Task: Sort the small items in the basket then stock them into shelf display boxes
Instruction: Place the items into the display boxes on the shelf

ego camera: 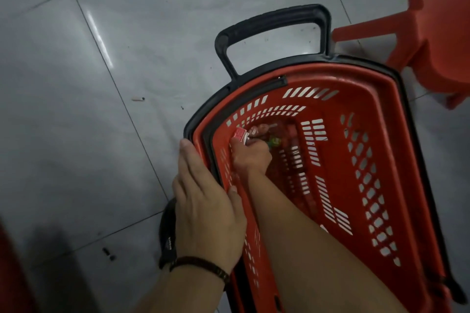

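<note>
A red plastic shopping basket (376,160) with a black rim and a black pull handle (272,23) stands on the grey tiled floor. My left hand (206,203) grips its near left rim, fingers outside and thumb inside. My right hand (250,155) reaches deep into the basket and is closed on a few small items, one a small red and white packet (239,133). More small items (273,134), reddish and one green, lie on the basket bottom just beyond my fingers. No shelf display boxes are in view.
A red plastic stool (432,40) stands at the upper right, touching the basket's far corner. Grey floor tiles (89,84) spread to the left, with small bits of litter. A dark red object edges the lower left corner.
</note>
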`<move>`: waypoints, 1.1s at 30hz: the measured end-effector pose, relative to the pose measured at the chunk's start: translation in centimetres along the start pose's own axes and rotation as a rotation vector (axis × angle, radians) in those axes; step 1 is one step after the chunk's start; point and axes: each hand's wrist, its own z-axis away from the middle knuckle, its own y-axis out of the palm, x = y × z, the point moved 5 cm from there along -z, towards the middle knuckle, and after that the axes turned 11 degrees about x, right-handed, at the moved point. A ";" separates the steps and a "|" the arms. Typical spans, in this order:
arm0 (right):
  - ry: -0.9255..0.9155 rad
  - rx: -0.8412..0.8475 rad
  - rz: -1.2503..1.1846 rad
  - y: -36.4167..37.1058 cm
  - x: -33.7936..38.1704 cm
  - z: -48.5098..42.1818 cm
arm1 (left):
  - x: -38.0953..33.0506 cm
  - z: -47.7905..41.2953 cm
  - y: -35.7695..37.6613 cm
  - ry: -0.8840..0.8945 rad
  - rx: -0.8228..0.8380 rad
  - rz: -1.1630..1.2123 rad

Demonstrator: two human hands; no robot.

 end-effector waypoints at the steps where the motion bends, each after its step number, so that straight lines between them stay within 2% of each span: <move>1: 0.011 -0.007 -0.018 -0.1 -0.1 -0.1 | 0.0 0.0 0.0 0.007 0.004 -0.001; 7: 0.043 0.016 -0.104 -1.0 -0.3 0.7 | -0.2 -0.2 -0.7 0.005 0.095 0.012; 12: -0.121 -0.027 -0.075 -5.2 3.2 10.3 | -0.7 0.7 -5.1 -0.115 0.300 -0.011; 14: -0.220 -0.014 -0.054 -7.1 6.0 16.0 | -2.3 1.2 -8.8 -0.106 0.336 0.113; 19: -0.471 0.000 0.040 -10.9 14.7 31.7 | -6.8 5.0 -18.4 -0.086 0.449 0.747; 22: -0.560 0.012 0.084 -12.4 19.0 40.6 | -9.2 8.8 -25.0 -0.002 0.416 0.803; 25: -0.635 0.121 0.082 -13.5 22.5 48.1 | -10.8 13.0 -32.2 0.069 0.386 0.817; 30: -0.784 0.462 0.076 -15.0 28.0 58.9 | -11.3 21.9 -43.8 0.136 0.392 0.966; 33: -0.867 0.644 0.107 -15.3 30.7 66.9 | -10.1 28.9 -49.6 0.152 0.322 1.085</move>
